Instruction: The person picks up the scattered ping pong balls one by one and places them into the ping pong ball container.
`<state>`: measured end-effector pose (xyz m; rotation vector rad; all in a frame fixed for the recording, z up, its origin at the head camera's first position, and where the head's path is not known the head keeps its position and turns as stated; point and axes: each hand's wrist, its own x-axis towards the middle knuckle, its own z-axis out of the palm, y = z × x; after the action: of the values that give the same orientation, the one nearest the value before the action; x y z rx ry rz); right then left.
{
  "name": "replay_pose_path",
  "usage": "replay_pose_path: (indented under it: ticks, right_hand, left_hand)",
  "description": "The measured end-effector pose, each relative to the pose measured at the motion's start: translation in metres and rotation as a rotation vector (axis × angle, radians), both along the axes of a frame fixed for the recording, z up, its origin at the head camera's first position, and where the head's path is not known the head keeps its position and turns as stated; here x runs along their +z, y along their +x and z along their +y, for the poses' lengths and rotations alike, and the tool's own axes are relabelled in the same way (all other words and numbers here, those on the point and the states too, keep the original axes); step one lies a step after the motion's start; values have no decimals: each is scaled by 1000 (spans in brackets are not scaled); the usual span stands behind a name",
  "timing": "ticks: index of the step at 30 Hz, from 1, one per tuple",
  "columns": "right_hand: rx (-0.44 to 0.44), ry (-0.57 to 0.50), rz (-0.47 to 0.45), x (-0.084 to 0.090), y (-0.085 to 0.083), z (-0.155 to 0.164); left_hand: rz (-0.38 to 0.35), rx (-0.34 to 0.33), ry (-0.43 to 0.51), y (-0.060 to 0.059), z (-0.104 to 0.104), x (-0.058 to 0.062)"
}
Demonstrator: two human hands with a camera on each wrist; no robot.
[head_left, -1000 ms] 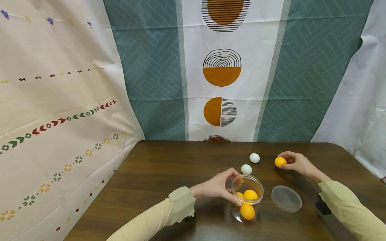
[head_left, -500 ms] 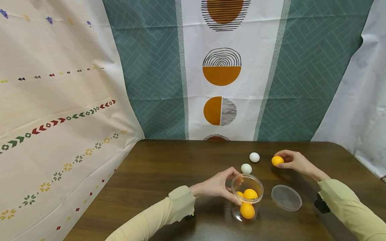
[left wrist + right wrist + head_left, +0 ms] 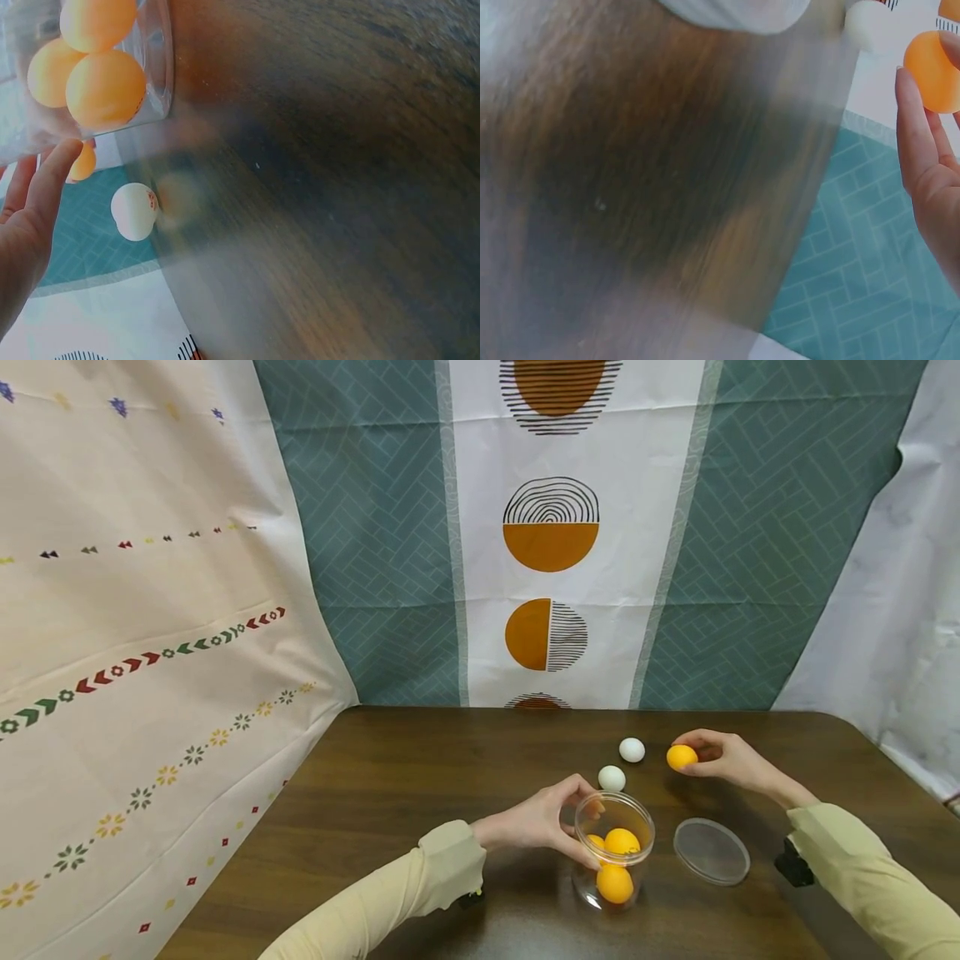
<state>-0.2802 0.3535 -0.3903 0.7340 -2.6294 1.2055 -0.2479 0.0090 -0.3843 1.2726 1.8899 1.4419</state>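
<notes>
Orange ball held over the brown table (image 3: 420, 760), open jar steadied

The left hand (image 3: 536, 822) curls around the clear jar (image 3: 613, 852), already holding orange balls; the right hand (image 3: 723, 758) pinches an orange ball (image 3: 681, 757) beyond the lid (image 3: 711, 851). A loose pinch could likely drop it, rolling toward the white balls (image 3: 622, 763).

Dark wooden table (image 3: 420, 793) stands against hung fabric backdrops: cream patterned cloth (image 3: 150, 635) left, teal brick-pattern curtain (image 3: 375, 543) with white orange-circle panel (image 3: 551, 552) far, white sheet (image 3: 892, 635) right.
</notes>
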Motion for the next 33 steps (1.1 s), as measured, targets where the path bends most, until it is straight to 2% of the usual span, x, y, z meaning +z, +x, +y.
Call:
replay_pose_path:
  ticks: [9,22,33]
  right_hand:
    - [42,-27,-17,11,4,-12]
    - [98,-12,25,25,6,-28]
    - [145,-41,5,32,10,-38]
  left_hand:
    - [-7,-7,-12,-1,2,4]
    - [-8,-11,-13,-2,1,1]
    - [-11,-10,-14,0,0,2]
